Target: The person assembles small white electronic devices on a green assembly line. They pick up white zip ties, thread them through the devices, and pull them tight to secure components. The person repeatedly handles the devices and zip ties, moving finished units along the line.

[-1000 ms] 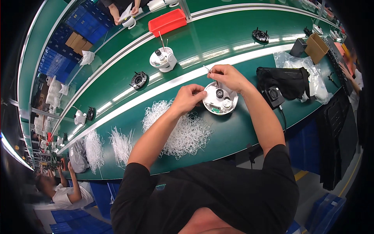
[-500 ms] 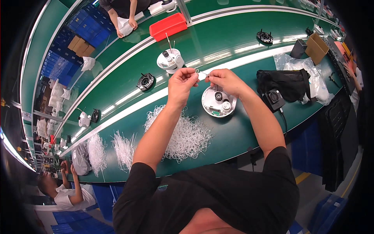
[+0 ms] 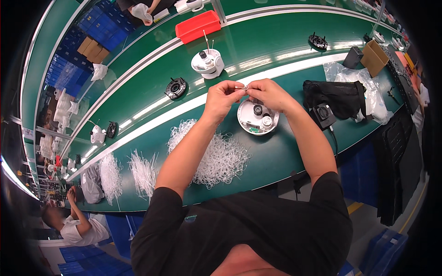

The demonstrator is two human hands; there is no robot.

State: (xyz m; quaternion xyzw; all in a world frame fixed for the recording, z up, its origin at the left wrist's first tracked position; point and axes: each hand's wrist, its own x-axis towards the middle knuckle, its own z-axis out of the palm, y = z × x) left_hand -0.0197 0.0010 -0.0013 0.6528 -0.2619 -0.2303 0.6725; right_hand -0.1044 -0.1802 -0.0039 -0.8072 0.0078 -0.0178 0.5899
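Observation:
Above the bench, my left hand (image 3: 221, 100) and my right hand (image 3: 270, 97) meet fingertip to fingertip, each closed in a pinch. Between them shows a small thin white loop (image 3: 245, 87), much like those in the heap; its details are too small to make out. Just below my right hand sits an open round white housing (image 3: 249, 125) with a black lens part, a white round part and a bit of green circuit board inside. A large heap of thin white loops (image 3: 220, 161) lies beside my left forearm, partly hidden by it.
A white camera-like unit (image 3: 212, 69) and black ring-shaped brackets (image 3: 175, 88) stand on the green conveyor beyond. Bundles of white strips (image 3: 143, 172) lie left. A black pouch (image 3: 334, 97), small black fan device (image 3: 324, 115) and plastic bags (image 3: 378, 103) are right. A red tray (image 3: 199, 26) is farther off.
My hands have come together, and the white loop between them is now mostly covered by fingers. On the conveyor, the white unit and nearest black bracket have shifted slightly in the view.

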